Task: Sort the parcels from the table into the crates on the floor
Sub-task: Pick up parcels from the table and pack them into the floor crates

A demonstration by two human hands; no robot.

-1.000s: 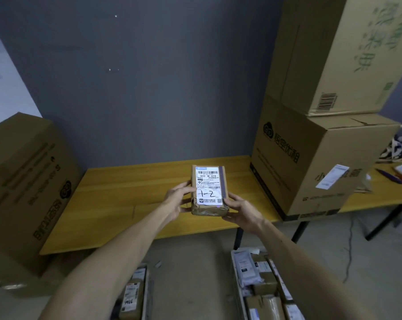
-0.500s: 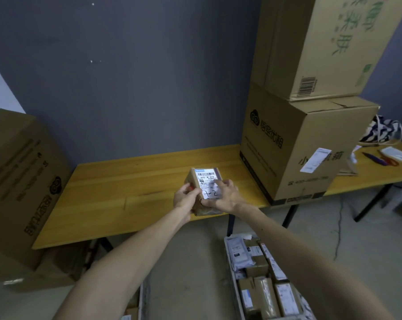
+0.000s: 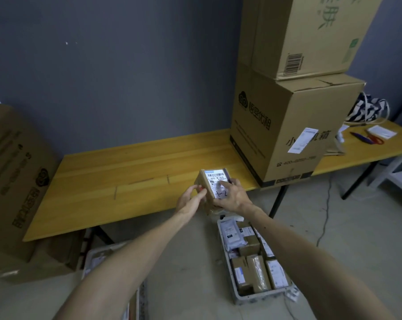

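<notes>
Over the front edge of the bench (image 3: 126, 181), parcel (image 3: 207, 181) marked 1-2 held clear of the wood, left hand (image 3: 190, 200) pinching its left side, right hand (image 3: 232, 196) curled across the label (image 3: 216, 177); risk: covered label misread, parcel dropped into wrong crate (image 3: 253, 297) below.

Small brown cardboard parcel (image 3: 208, 192), matt, white paper label; long yellow wooden table (image 3: 130, 176), smooth, faint sheen.

dim, even light | soft shadows | wide-angle bending at edges | slight blur
</notes>
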